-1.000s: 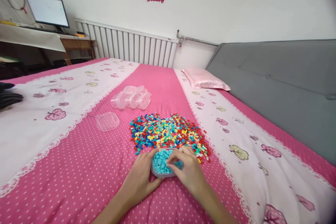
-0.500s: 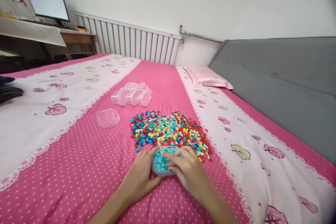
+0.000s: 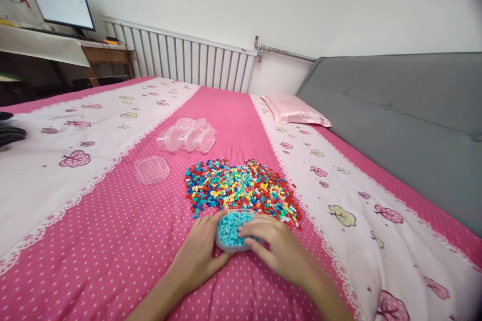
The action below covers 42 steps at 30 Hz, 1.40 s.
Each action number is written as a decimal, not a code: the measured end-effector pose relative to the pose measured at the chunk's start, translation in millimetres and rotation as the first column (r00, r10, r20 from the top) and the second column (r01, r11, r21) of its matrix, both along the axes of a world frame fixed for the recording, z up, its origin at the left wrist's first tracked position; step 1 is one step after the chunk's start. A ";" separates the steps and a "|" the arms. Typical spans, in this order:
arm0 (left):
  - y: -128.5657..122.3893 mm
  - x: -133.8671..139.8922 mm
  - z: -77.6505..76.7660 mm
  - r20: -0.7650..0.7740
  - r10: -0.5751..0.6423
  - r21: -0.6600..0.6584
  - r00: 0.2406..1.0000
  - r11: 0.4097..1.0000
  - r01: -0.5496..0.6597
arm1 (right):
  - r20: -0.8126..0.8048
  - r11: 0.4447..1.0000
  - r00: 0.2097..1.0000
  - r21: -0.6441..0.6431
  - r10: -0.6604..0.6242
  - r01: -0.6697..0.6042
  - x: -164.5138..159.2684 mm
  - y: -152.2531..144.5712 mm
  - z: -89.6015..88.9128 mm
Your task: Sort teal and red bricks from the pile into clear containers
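The right hand (image 3: 280,246) had changed most since half a second earlier: its fingers, which had reached farther left over the bricks, now lay a little to the right and uncovered more of them. One second earlier they had been curled toward the thumb; now they stretched out loosely, close beside one another, with the thumb apart and lower. Whether a brick was caught under them I could not tell. The left hand (image 3: 198,247) kept its grip, fingers along the left side of the tub (image 3: 234,249) and thumb by its near edge. The tub sat between both hands, just on the near side of the brick pile (image 3: 237,185).

It was a clear plastic tub with rounded corners, heaped with small, hard, turquoise bricks (image 3: 228,230). The pile was a loose, grainy spread of oblong bricks in red, blue, yellow, green and white. To its left lay a thin, see-through lid (image 3: 152,170), squarish and round-cornered, and beyond that a cluster of cloudy plastic containers (image 3: 188,135). Everything rested on a softly wrinkled bedspread (image 3: 150,241), pink with white dots, and a satiny pillow (image 3: 295,109) lay by the grey, padded headboard (image 3: 395,105).
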<state>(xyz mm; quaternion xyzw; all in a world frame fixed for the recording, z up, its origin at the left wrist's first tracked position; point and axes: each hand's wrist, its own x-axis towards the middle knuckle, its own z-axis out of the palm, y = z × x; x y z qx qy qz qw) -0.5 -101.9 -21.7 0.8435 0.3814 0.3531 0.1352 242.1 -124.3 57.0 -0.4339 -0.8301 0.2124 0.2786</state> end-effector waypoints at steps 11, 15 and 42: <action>-1.1 1.9 6.3 0.009 0.014 -0.056 1.000 0.998 -0.013 | 0.264 0.991 0.956 0.062 -0.128 0.115 -37.7 -30.6 -40.5; -0.4 2.1 6.5 0.016 0.019 -0.061 1.000 0.998 -0.018 | 0.252 0.990 0.958 0.053 -0.138 0.129 -42.9 -29.0 -39.3; 5.8 4.8 15.5 0.142 0.027 -0.214 0.989 0.977 0.004 | -0.309 0.743 0.764 0.208 -0.567 0.636 14.0 37.3 -82.7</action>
